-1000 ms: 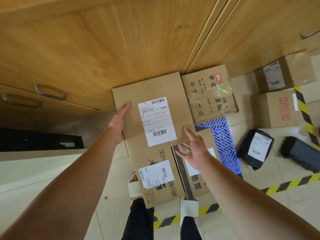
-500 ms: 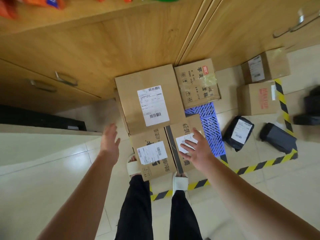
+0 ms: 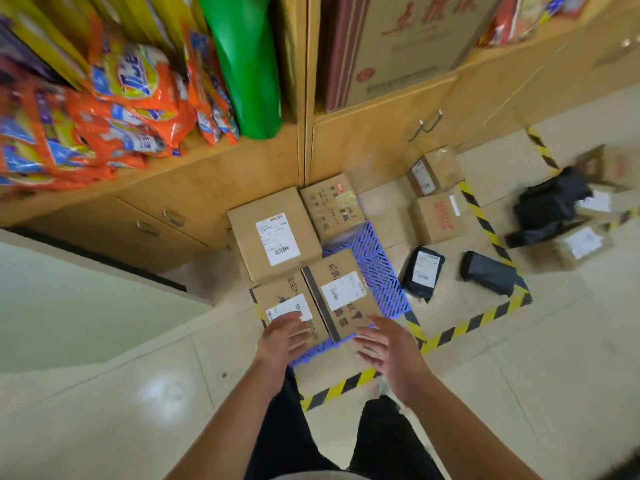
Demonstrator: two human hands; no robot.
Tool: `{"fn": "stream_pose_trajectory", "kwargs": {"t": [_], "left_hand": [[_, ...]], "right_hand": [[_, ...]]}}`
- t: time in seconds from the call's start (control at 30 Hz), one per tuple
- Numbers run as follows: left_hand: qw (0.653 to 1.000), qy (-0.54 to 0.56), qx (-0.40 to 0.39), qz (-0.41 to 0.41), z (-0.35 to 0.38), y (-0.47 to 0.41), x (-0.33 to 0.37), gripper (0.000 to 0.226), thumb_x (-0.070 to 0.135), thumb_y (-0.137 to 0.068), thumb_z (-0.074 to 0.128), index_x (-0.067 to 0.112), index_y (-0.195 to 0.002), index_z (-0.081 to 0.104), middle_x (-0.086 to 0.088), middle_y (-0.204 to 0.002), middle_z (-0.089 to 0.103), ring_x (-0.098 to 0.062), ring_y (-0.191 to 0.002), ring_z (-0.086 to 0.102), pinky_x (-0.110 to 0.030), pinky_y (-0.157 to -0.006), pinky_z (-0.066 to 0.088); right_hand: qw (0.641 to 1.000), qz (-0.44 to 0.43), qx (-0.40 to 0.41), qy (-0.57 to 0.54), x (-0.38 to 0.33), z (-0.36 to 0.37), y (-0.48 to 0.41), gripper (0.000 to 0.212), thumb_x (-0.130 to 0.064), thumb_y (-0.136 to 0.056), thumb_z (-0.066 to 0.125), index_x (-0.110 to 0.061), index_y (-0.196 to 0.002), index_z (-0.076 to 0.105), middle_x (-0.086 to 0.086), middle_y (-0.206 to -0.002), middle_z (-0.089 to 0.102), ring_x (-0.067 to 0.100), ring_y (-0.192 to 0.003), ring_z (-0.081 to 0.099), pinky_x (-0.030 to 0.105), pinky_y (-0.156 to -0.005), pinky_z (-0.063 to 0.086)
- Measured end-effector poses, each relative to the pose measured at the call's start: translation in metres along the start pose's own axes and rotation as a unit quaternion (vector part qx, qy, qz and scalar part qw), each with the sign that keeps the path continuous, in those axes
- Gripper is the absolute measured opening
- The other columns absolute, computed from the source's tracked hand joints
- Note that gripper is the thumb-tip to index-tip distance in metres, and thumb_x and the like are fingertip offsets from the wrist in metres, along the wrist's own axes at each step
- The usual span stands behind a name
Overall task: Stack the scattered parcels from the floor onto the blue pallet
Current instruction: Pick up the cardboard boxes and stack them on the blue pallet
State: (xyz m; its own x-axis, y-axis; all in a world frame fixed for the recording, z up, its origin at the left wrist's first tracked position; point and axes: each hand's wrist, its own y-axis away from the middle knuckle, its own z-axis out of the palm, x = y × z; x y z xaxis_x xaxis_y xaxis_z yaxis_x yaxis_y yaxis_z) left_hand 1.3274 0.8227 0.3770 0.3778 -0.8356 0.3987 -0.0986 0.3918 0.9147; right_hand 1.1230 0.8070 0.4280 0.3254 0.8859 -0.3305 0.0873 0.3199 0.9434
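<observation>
Plainly, both hands were released and empty. The left hand [image 3: 282,341] was spread with straight fingers over the near edge of the blue pallet [image 3: 377,268]. Its fingertips overlapped the label of the near-left box [image 3: 287,306], though whether they touched it could not be told. The right hand [image 3: 388,348] hovered with loose, parted fingers above the pallet's near right corner, gripping nothing. Four cardboard parcels sat on the pallet, labels up. Just beside the near-left box was the near-right box [image 3: 341,292]. At the pallet's far side lay the large box [image 3: 273,233], its long axis running away from the person, and the red-logo box [image 3: 332,206]. On the floor right of the pallet lay a labelled black mailer [image 3: 420,273], lengthwise along the pallet's side, a plain black mailer [image 3: 488,277] and two brown boxes [image 3: 438,220].
</observation>
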Motion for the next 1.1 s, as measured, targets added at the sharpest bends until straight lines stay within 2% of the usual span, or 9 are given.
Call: {"fn": "stream_pose_trajectory", "kwargs": {"t": [0.13, 0.2, 0.27, 0.33, 0.47, 0.6, 0.83, 0.97, 1.1], "left_hand": [[0.999, -0.025, 0.016, 0.041, 0.049, 0.053, -0.02, 0.019, 0.018, -0.097, 0.058, 0.012, -0.11, 0.07, -0.011, -0.105, 0.074, -0.029, -0.098, 0.07, -0.03, -0.072, 0.053], [0.997, -0.033, 0.03, 0.067, 0.079, 0.078, -0.037, 0.018, 0.019, -0.096, 0.058, 0.014, -0.109, 0.07, -0.008, -0.103, 0.075, -0.025, -0.096, 0.07, -0.03, -0.072, 0.053], [0.995, -0.032, 0.043, 0.087, 0.116, 0.098, -0.056, 0.016, 0.017, -0.096, 0.058, 0.014, -0.108, 0.069, -0.007, -0.098, 0.074, -0.025, -0.093, 0.07, -0.033, -0.077, 0.055], [0.994, -0.042, 0.035, 0.096, 0.16, 0.114, -0.077, 0.015, 0.016, -0.096, 0.058, 0.013, -0.107, 0.068, -0.008, -0.098, 0.074, -0.025, -0.091, 0.069, -0.034, -0.077, 0.055], [0.985, -0.128, -0.058, 0.105, 0.256, 0.137, -0.111, 0.018, 0.018, -0.096, 0.058, 0.014, -0.11, 0.068, -0.008, -0.099, 0.074, -0.023, -0.09, 0.069, -0.032, -0.073, 0.052], [0.958, -0.222, -0.128, 0.126, 0.348, 0.158, -0.127, 0.016, 0.018, -0.096, 0.058, 0.016, -0.108, 0.069, -0.008, -0.099, 0.074, -0.022, -0.089, 0.068, -0.032, -0.075, 0.053], [0.921, -0.323, -0.183, 0.119, 0.49, 0.171, -0.157, 0.013, 0.011, -0.096, 0.056, 0.011, -0.104, 0.066, -0.007, -0.089, 0.07, -0.02, -0.077, 0.064, -0.029, -0.071, 0.051], [0.898, -0.374, -0.206, 0.109, 0.578, 0.157, -0.176, 0.015, 0.019, -0.094, 0.058, 0.017, -0.105, 0.069, -0.004, -0.095, 0.073, -0.019, -0.082, 0.069, -0.028, -0.07, 0.052], [0.883, -0.395, -0.232, 0.101, 0.678, 0.143, -0.184, 0.016, 0.019, -0.097, 0.054, 0.017, -0.108, 0.066, -0.009, -0.107, 0.072, -0.021, -0.091, 0.068, -0.033, -0.08, 0.055]], "right_hand": [[0.998, -0.041, -0.033, 0.022, -0.002, -0.063, 0.032, 0.042, -0.025, -0.073, 0.071, -0.008, -0.111, 0.065, 0.018, -0.109, 0.072, 0.031, -0.095, 0.07, 0.041, -0.083, 0.054], [0.997, -0.054, -0.041, 0.022, -0.008, -0.106, 0.039, 0.031, -0.019, -0.085, 0.07, -0.005, -0.112, 0.064, 0.018, -0.107, 0.072, 0.03, -0.09, 0.07, 0.04, -0.081, 0.054], [0.997, -0.056, -0.054, 0.012, -0.019, -0.154, 0.044, 0.017, -0.014, -0.098, 0.057, -0.004, -0.11, 0.064, 0.021, -0.111, 0.07, 0.03, -0.087, 0.069, 0.038, -0.079, 0.053], [0.996, -0.07, -0.051, 0.002, -0.034, -0.203, 0.053, 0.016, -0.013, -0.098, 0.057, -0.003, -0.107, 0.065, 0.021, -0.109, 0.071, 0.028, -0.083, 0.068, 0.036, -0.077, 0.053], [0.986, -0.136, -0.027, -0.088, -0.059, -0.298, 0.082, 0.017, -0.013, -0.094, 0.061, -0.005, -0.109, 0.063, 0.017, -0.081, 0.066, 0.026, -0.071, 0.062, 0.028, -0.065, 0.05], [0.973, -0.187, 0.008, -0.133, -0.063, -0.382, 0.102, 0.025, -0.018, -0.092, 0.061, -0.004, -0.112, 0.066, 0.014, -0.093, 0.072, 0.027, -0.084, 0.069, 0.035, -0.074, 0.054], [0.955, -0.197, 0.062, -0.215, -0.066, -0.497, 0.101, 0.025, -0.021, -0.092, 0.063, -0.004, -0.11, 0.068, 0.016, -0.102, 0.073, 0.027, -0.086, 0.07, 0.037, -0.076, 0.056], [0.943, -0.209, 0.094, -0.241, -0.103, -0.568, 0.084, 0.026, -0.02, -0.092, 0.063, -0.002, -0.11, 0.068, 0.02, -0.105, 0.072, 0.029, -0.089, 0.069, 0.045, -0.089, 0.055], [0.938, -0.213, 0.123, -0.246, -0.166, -0.641, 0.062, 0.025, -0.019, -0.092, 0.063, -0.001, -0.109, 0.068, 0.018, -0.098, 0.072, 0.029, -0.085, 0.069, 0.037, -0.074, 0.055]]}}
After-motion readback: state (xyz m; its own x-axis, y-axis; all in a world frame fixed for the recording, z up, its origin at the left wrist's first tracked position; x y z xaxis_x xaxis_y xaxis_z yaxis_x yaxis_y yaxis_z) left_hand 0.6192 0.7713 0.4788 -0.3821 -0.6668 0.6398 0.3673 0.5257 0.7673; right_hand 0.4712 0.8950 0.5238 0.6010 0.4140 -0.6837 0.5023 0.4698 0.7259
